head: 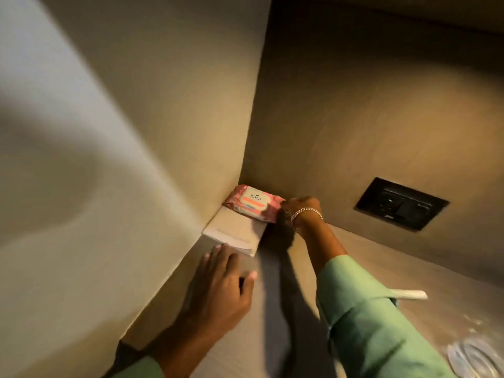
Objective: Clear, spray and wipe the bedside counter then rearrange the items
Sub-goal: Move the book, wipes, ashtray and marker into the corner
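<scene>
A pink pack of wet wipes (252, 203) lies on top of a pale book (234, 233) in the far left corner of the beige counter (272, 336). My right hand (298, 211), with a silver bracelet on its wrist, grips the right end of the pack. My left hand (222, 282) rests flat on the counter just in front of the book, fingers spread, its fingertips at the book's near edge. Both arms wear green sleeves.
A black socket and switch plate (401, 204) is set in the back wall to the right. A thin white stick-like object (409, 294) lies on the counter at right. Clear plastic items (474, 358) sit at the bottom right. Walls close the corner on the left and behind.
</scene>
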